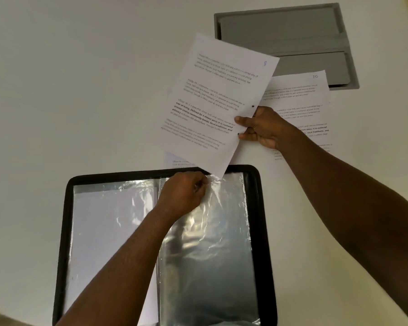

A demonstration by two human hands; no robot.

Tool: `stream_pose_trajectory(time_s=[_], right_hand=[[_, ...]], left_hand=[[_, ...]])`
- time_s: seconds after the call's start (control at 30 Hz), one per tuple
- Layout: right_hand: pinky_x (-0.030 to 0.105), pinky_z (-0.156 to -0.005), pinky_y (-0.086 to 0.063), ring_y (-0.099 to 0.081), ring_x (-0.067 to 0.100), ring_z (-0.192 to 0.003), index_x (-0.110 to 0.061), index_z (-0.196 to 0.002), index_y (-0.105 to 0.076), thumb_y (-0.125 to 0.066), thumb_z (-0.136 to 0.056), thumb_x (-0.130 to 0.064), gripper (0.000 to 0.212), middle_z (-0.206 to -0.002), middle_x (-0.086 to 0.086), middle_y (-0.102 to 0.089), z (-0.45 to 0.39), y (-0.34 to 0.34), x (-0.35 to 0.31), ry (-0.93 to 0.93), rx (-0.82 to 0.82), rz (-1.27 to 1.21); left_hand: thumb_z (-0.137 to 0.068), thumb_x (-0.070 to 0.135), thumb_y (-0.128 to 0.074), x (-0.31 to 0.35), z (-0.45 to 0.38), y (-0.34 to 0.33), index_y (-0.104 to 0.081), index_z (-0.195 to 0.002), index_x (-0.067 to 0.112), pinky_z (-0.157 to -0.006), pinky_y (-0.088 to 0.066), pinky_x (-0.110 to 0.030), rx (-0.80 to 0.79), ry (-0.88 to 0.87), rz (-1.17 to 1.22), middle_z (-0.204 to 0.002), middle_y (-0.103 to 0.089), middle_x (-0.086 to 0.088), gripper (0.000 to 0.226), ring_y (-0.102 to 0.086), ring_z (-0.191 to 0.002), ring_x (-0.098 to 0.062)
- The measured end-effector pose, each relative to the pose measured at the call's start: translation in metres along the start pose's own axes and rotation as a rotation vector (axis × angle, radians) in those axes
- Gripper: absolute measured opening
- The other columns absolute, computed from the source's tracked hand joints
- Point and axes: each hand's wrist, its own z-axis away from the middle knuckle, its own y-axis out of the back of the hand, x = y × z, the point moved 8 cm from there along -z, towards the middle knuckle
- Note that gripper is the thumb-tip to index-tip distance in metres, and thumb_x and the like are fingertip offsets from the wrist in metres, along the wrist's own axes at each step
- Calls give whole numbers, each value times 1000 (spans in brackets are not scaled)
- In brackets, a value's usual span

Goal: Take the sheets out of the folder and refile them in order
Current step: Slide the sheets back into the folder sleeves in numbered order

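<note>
Right hand (pixel 260 128) pinching a printed sheet (pixel 217 102) at its punched edge, thumb on top, fingers curled under; sheet held up off the table, tilted, lower corner hanging just over the top rim of the folder. Handwritten number in the sheet's upper right corner, blurred, looks like a 5 but hard to tell. Two punch holes visible near the thumb.

Left hand (pixel 183 192) curled at the top edge of a clear plastic sleeve (pixel 210 231), fingers gripping the crinkled opening near the folder's spine. Whether the sleeve mouth is actually pulled open: cannot tell.

Black display folder (pixel 65 220) lying open and flat on the white table (pixel 57 90), nearest the viewer. Left-hand sleeve (pixel 108 222) holding a white page; right-hand sleeve shiny, reflecting light, dark behind.

Another printed sheet marked 10 (pixel 302 100) lying flat on the table under and behind the right hand, partly covered by the held sheet and the forearm. Edge of one more sheet (pixel 178 162) peeking out below the held one, just above the folder rim.

Grey tablet case (pixel 292 31) lying opened flat at the far side of the table, partly overlapped by the sheets.
</note>
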Motion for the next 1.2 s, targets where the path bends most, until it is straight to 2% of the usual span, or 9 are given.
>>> stream_pose_trajectory(time_s=[0.17, 0.33, 0.47, 0.6, 0.77, 0.93, 1.07, 1.2], right_hand=[[28, -63, -58, -70, 18, -88, -14, -113, -63, -69, -87, -7, 28, -107, 3, -70, 1, -8, 12, -16, 11, -77], [31, -68, -59, -69, 19, -90, -14, -112, -62, -65, -90, -6, 24, -110, 4, -68, 4, -1, 17, 8, 69, -184], [29, -65, -59, -69, 20, -95, -12, -122, -59, -67, -89, -6, 35, -115, 4, -67, 10, -5, 20, -21, 4, 0], [27, -62, -59, -68, 19, -95, -13, -119, -59, -67, -89, -7, 32, -112, 1, -67, 13, -2, 15, -22, -50, 166], [28, -60, -59, -69, 24, -97, -11, -117, -59, -68, -87, -8, 31, -114, 6, -67, 11, 11, 8, -29, -21, 206], [29, -63, -60, -69, 21, -96, -11, -125, -58, -68, -88, -7, 39, -113, 2, -67, 11, 10, 2, -44, -47, 285], [29, -64, -61, -69, 18, -92, -14, -124, -58, -68, -88, -7, 38, -107, -3, -66, 10, 0, -3, -46, -95, 409], [28, -62, -61, -68, 18, -88, -10, -126, -57, -68, -88, -7, 40, -110, 0, -65, 8, 2, -8, -43, -47, 472]], left_hand=[[-90, 23, -61, 6, 2, 0, -67, -97, 19, -64, -52, -31, 8, -33, -8, -82, -69, 4, 11, -64, -72, -16], [-89, 27, -63, 7, 3, 3, -71, -94, 23, -64, -54, -31, 44, -43, 4, -82, -71, 8, 11, -65, -72, -11], [-87, 29, -65, 6, 3, 7, -72, -92, 21, -66, -57, -35, 87, -23, -4, -81, -72, 7, 12, -66, -71, -10], [-85, 28, -65, 5, 3, 7, -70, -92, 22, -65, -57, -35, 98, -12, 6, -79, -70, 10, 10, -65, -70, -9], [-87, 31, -65, 3, 1, 6, -68, -96, 22, -66, -55, -33, 97, 7, -2, -79, -69, 11, 13, -63, -72, -9], [-87, 30, -67, 3, 2, 9, -71, -90, 23, -65, -55, -34, 117, -5, -44, -78, -68, 10, 9, -61, -69, -8], [-87, 34, -68, 0, 2, 10, -73, -95, 25, -67, -57, -32, 145, 26, -59, -81, -73, 9, 13, -67, -71, -10], [-87, 31, -68, -1, 2, 13, -73, -96, 23, -66, -54, -27, 146, 52, -23, -80, -73, 8, 13, -68, -70, -11]])
